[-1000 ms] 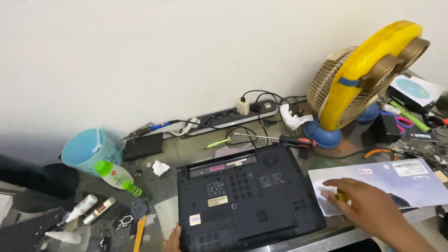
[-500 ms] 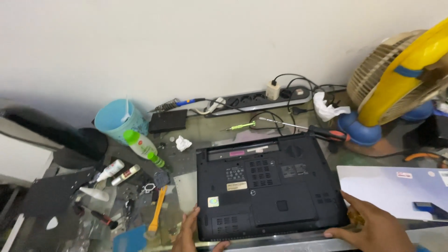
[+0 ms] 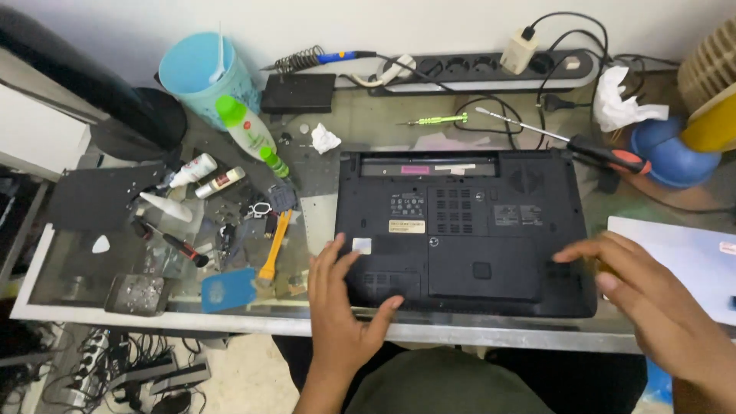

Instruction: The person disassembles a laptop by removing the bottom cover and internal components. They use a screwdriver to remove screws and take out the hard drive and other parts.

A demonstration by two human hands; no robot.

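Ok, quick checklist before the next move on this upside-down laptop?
1. Laptop lies bottom up, flat on the glass table: ok.
2. Left hand rests on its front left corner: ok.
3. Right hand reaches its right edge, grip: cannot tell.
4. Both hands free of tools: ok.
5. Red-handled screwdriver lies over the back right corner, tip pointing left: not ok.
6. Base screws in or out: cannot tell.

Small tools and bottles (image 3: 230, 165) crowd the glass left of the upturned black laptop (image 3: 464, 222); its back panel lies open to reach
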